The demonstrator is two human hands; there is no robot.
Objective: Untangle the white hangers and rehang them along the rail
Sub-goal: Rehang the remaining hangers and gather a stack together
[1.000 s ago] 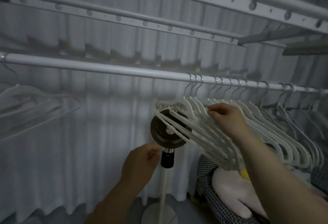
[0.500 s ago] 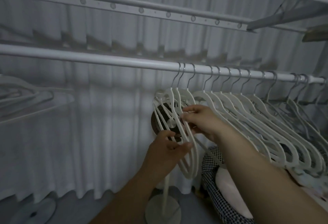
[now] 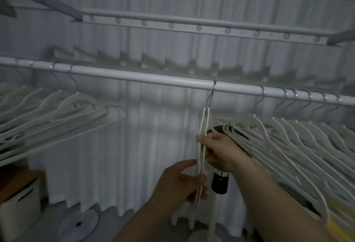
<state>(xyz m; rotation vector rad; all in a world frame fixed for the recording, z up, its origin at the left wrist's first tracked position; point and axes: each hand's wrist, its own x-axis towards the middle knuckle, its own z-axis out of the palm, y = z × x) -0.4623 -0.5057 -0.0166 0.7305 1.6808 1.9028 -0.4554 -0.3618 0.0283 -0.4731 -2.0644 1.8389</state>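
Two hangers (image 3: 201,124), perhaps (edge-on), in left hand (image 3: 178,182) and right hand (image 3: 221,148).

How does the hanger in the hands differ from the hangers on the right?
The held hanger hangs alone on the rail, edge-on; the right hangers hang crowded and slanted. The left hand and right hand grip the held hanger, not the right hangers. Both are white with metal hooks.

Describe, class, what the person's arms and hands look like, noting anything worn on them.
The left forearm and right forearm are bare to the picture's edge: no sleeves show. The left hand and right hand wear no gloves; no watch, bracelet or ring is visible, though dim light could hide a small one.
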